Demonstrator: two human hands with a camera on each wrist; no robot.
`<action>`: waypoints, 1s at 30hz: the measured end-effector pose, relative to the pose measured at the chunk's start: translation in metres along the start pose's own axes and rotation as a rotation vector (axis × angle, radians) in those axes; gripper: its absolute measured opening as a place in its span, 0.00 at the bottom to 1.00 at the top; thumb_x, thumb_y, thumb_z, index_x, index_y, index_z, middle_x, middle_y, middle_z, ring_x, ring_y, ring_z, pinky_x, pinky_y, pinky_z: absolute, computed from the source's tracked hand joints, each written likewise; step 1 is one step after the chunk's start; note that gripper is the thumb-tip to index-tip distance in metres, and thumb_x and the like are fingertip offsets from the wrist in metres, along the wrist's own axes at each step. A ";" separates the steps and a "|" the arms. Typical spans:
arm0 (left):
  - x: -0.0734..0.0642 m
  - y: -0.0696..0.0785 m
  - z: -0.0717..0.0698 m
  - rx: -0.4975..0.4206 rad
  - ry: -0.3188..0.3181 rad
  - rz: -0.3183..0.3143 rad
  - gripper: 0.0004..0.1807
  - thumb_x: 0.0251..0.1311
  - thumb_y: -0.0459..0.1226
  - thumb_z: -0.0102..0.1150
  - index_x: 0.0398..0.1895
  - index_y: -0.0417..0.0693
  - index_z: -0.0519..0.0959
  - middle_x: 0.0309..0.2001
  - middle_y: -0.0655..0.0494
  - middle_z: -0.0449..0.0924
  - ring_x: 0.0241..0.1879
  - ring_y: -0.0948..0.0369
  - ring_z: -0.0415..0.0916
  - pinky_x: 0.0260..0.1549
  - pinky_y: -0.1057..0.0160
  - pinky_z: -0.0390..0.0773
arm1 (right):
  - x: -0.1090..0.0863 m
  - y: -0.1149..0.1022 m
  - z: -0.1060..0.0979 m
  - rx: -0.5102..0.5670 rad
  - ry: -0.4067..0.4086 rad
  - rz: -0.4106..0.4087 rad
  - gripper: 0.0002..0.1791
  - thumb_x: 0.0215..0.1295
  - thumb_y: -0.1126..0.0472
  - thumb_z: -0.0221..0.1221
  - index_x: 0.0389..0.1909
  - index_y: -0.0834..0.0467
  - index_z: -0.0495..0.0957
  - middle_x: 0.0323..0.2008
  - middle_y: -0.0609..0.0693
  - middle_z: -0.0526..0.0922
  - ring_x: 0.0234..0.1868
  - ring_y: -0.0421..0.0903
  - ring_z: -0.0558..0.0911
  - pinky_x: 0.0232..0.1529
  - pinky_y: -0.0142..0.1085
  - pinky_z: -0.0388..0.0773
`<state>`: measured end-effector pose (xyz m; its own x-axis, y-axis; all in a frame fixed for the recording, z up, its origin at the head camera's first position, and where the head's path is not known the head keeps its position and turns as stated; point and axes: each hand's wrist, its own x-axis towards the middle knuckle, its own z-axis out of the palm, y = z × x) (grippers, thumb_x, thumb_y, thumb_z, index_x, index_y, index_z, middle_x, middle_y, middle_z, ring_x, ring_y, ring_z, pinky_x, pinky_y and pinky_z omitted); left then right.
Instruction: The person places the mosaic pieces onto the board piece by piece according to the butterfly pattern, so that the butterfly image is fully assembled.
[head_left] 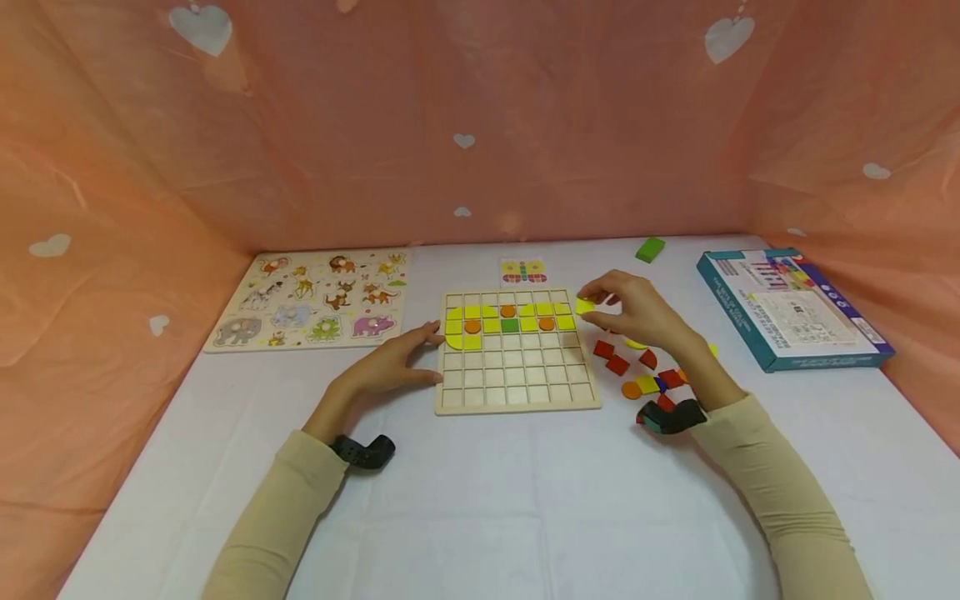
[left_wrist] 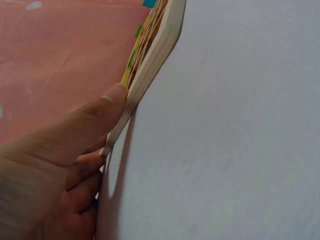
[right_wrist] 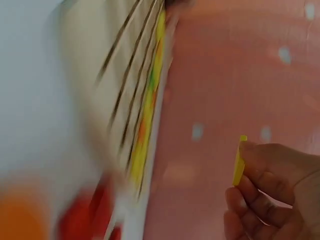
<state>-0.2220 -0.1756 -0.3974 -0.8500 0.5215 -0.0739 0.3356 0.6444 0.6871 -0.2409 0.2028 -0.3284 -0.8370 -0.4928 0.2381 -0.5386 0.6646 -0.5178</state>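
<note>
A wooden grid board (head_left: 517,392) lies flat, its upper rows holding yellow tiles, several orange circles and a green square (head_left: 510,326). Along the board's left edge rests my left hand (head_left: 393,358), thumb and fingers spread apart. The left wrist view has that thumb (left_wrist: 112,97) against the board's side (left_wrist: 162,55). Beyond the right edge, near the top corner, my right hand (head_left: 633,310) pinches a yellow tile (head_left: 583,307). Seen edge-on in the right wrist view, the yellow tile (right_wrist: 240,161) sits between thumb and fingers, raised in the air.
Loose red tiles (head_left: 617,365), an orange circle (head_left: 632,390) and other pieces lie right of the board, partly under my right forearm. Behind it is a pattern card (head_left: 523,272). An animal puzzle (head_left: 315,300) lies left, a boxed set (head_left: 798,308) right, a green block (head_left: 650,249) behind.
</note>
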 end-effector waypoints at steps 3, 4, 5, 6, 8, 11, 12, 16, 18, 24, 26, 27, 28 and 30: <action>0.000 0.000 0.000 -0.002 0.003 -0.005 0.38 0.54 0.47 0.65 0.66 0.44 0.65 0.73 0.54 0.47 0.72 0.54 0.41 0.69 0.51 0.45 | 0.019 -0.023 0.017 0.056 -0.007 -0.090 0.17 0.53 0.65 0.67 0.45 0.64 0.79 0.41 0.55 0.79 0.42 0.51 0.77 0.46 0.48 0.76; 0.000 0.000 0.000 -0.002 0.003 -0.008 0.38 0.54 0.47 0.65 0.66 0.45 0.65 0.73 0.54 0.47 0.72 0.54 0.41 0.69 0.51 0.45 | 0.024 -0.029 0.022 0.071 -0.013 -0.112 0.17 0.53 0.65 0.67 0.45 0.64 0.79 0.41 0.55 0.79 0.42 0.50 0.76 0.46 0.48 0.76; 0.000 0.000 0.000 -0.005 0.002 -0.009 0.38 0.54 0.47 0.65 0.66 0.45 0.65 0.73 0.54 0.47 0.72 0.54 0.41 0.69 0.51 0.45 | 0.029 -0.035 0.029 0.077 -0.020 -0.137 0.16 0.53 0.65 0.67 0.44 0.64 0.79 0.40 0.54 0.80 0.41 0.50 0.77 0.45 0.48 0.77; 0.000 0.000 0.000 -0.005 0.002 -0.011 0.37 0.54 0.47 0.65 0.66 0.45 0.65 0.73 0.55 0.47 0.72 0.54 0.40 0.69 0.51 0.45 | 0.034 -0.040 0.035 0.082 -0.029 -0.154 0.16 0.53 0.65 0.67 0.44 0.63 0.80 0.40 0.54 0.80 0.41 0.49 0.77 0.44 0.47 0.77; 0.000 0.000 0.000 -0.006 0.000 -0.013 0.37 0.53 0.47 0.65 0.66 0.45 0.65 0.73 0.55 0.47 0.72 0.55 0.40 0.69 0.51 0.45 | 0.042 -0.046 0.047 0.067 -0.054 -0.171 0.15 0.53 0.64 0.66 0.43 0.63 0.80 0.40 0.53 0.81 0.40 0.48 0.77 0.42 0.44 0.77; 0.000 0.001 0.001 -0.012 -0.001 -0.015 0.37 0.53 0.46 0.66 0.66 0.46 0.65 0.73 0.56 0.47 0.72 0.55 0.40 0.69 0.51 0.45 | 0.052 -0.050 0.066 0.017 -0.111 -0.165 0.15 0.54 0.64 0.66 0.43 0.63 0.81 0.39 0.53 0.82 0.39 0.48 0.78 0.42 0.41 0.77; 0.000 0.001 0.000 -0.013 -0.001 -0.017 0.37 0.53 0.46 0.66 0.66 0.47 0.65 0.73 0.56 0.47 0.72 0.55 0.40 0.69 0.52 0.45 | 0.055 -0.050 0.071 0.002 -0.129 -0.153 0.14 0.54 0.64 0.66 0.42 0.63 0.81 0.39 0.53 0.82 0.39 0.48 0.78 0.42 0.40 0.77; 0.000 0.002 0.000 -0.012 0.000 -0.018 0.37 0.54 0.47 0.65 0.66 0.47 0.65 0.73 0.56 0.47 0.72 0.55 0.40 0.69 0.51 0.45 | 0.062 -0.047 0.090 -0.027 -0.175 -0.108 0.15 0.54 0.62 0.66 0.42 0.63 0.81 0.37 0.52 0.81 0.37 0.46 0.77 0.41 0.36 0.77; 0.000 0.002 -0.001 -0.008 0.002 -0.017 0.37 0.54 0.48 0.65 0.66 0.47 0.65 0.73 0.56 0.47 0.72 0.54 0.41 0.69 0.51 0.45 | 0.064 -0.045 0.096 -0.018 -0.178 -0.095 0.14 0.54 0.61 0.67 0.42 0.62 0.81 0.35 0.52 0.80 0.35 0.45 0.76 0.39 0.34 0.76; 0.001 0.001 -0.001 -0.009 -0.002 -0.004 0.37 0.54 0.47 0.65 0.65 0.46 0.65 0.73 0.55 0.47 0.72 0.54 0.41 0.69 0.51 0.45 | 0.065 -0.043 0.103 -0.020 -0.183 -0.106 0.13 0.54 0.61 0.67 0.41 0.61 0.82 0.35 0.50 0.80 0.35 0.44 0.74 0.39 0.33 0.75; 0.001 0.000 -0.001 -0.005 -0.003 0.005 0.37 0.54 0.48 0.65 0.65 0.46 0.66 0.73 0.55 0.48 0.72 0.54 0.41 0.69 0.51 0.45 | 0.065 -0.042 0.104 -0.029 -0.189 -0.110 0.13 0.54 0.61 0.66 0.41 0.61 0.82 0.35 0.50 0.80 0.35 0.43 0.75 0.39 0.33 0.75; 0.001 -0.001 -0.001 -0.003 -0.002 0.009 0.37 0.54 0.48 0.65 0.65 0.45 0.66 0.73 0.55 0.48 0.72 0.54 0.41 0.69 0.51 0.45 | 0.064 -0.042 0.104 -0.033 -0.189 -0.112 0.13 0.54 0.61 0.66 0.41 0.61 0.82 0.36 0.51 0.80 0.35 0.44 0.75 0.39 0.33 0.75; 0.001 -0.001 -0.001 -0.001 -0.002 0.013 0.36 0.54 0.48 0.65 0.65 0.44 0.66 0.73 0.55 0.48 0.72 0.54 0.41 0.69 0.52 0.45 | 0.064 -0.042 0.104 -0.032 -0.188 -0.114 0.13 0.54 0.62 0.67 0.41 0.62 0.82 0.36 0.51 0.80 0.36 0.44 0.75 0.39 0.33 0.75; 0.001 -0.002 -0.001 0.003 0.001 0.021 0.36 0.54 0.48 0.65 0.64 0.44 0.66 0.73 0.55 0.49 0.72 0.55 0.41 0.69 0.52 0.45 | 0.063 -0.042 0.104 -0.030 -0.188 -0.117 0.13 0.54 0.62 0.67 0.41 0.62 0.82 0.36 0.51 0.81 0.36 0.44 0.76 0.39 0.33 0.75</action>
<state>-0.2241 -0.1768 -0.3984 -0.8432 0.5344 -0.0589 0.3547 0.6353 0.6861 -0.2615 0.0854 -0.3769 -0.7369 -0.6621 0.1362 -0.6364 0.6117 -0.4699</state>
